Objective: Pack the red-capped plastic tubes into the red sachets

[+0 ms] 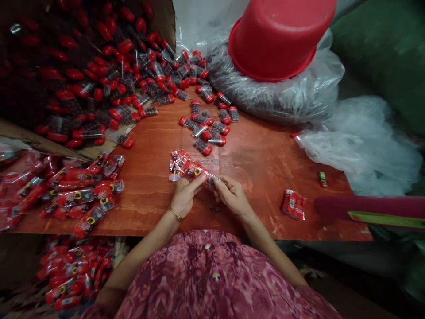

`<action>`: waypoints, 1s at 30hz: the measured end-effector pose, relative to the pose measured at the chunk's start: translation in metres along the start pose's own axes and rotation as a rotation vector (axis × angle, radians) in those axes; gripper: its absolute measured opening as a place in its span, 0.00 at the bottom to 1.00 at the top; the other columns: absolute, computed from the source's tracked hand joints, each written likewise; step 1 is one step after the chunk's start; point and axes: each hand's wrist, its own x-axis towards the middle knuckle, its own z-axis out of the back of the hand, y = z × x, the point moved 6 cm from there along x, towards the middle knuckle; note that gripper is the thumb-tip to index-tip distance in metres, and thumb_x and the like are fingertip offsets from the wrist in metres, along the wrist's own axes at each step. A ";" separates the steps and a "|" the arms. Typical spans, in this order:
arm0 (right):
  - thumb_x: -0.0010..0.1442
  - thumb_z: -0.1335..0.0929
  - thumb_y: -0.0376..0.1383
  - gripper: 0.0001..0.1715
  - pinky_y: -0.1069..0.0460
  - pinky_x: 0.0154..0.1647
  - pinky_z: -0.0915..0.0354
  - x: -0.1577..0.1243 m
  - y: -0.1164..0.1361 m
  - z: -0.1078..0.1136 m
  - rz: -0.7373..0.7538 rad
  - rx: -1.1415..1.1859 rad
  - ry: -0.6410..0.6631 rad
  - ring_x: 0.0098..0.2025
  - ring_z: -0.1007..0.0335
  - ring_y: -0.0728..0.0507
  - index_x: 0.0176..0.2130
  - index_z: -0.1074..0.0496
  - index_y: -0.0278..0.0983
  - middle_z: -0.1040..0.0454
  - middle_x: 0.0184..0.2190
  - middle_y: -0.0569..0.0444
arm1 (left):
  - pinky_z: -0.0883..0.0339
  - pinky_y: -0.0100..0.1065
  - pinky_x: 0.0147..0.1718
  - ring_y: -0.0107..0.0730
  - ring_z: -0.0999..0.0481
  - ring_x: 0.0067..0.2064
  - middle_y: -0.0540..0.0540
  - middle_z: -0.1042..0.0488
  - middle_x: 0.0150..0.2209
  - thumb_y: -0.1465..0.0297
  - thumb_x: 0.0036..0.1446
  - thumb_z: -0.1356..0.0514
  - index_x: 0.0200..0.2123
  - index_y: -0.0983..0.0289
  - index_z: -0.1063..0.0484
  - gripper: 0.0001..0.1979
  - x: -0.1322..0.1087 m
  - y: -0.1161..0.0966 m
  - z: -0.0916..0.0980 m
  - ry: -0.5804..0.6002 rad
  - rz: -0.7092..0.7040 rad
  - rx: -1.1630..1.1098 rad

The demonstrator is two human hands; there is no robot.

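At the table's front middle, my left hand (184, 195) is closed on a red printed plastic sleeve (193, 169), pinching it between thumb and fingers. My right hand (234, 197) meets it from the right, its fingers closed round a small clear tube of dark pieces (212, 182). The tube is at the sleeve's right end; fingers hide how far it sits inside. Just beyond my left hand lie a few flat red sleeves (174, 170). Farther back is a loose group of red-capped tubes (203, 126).
A cardboard box (162, 22) spills many red-capped tubes at the back left. Sleeved tubes (79, 190) pile up at the left edge, with more below. A red tub (282, 40) rests on a filled plastic bag (272, 99). Flat red packets (294, 204) lie at right.
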 end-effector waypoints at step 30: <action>0.58 0.37 0.49 0.18 0.53 0.26 0.35 0.027 0.007 -0.035 0.163 -0.112 0.002 0.23 0.34 0.49 0.31 0.33 0.37 0.30 0.23 0.56 | 0.36 0.23 0.22 0.22 0.30 0.23 0.49 0.27 0.21 0.63 0.38 0.31 0.24 0.67 0.29 0.15 -0.003 -0.015 0.029 -0.052 -0.007 -0.128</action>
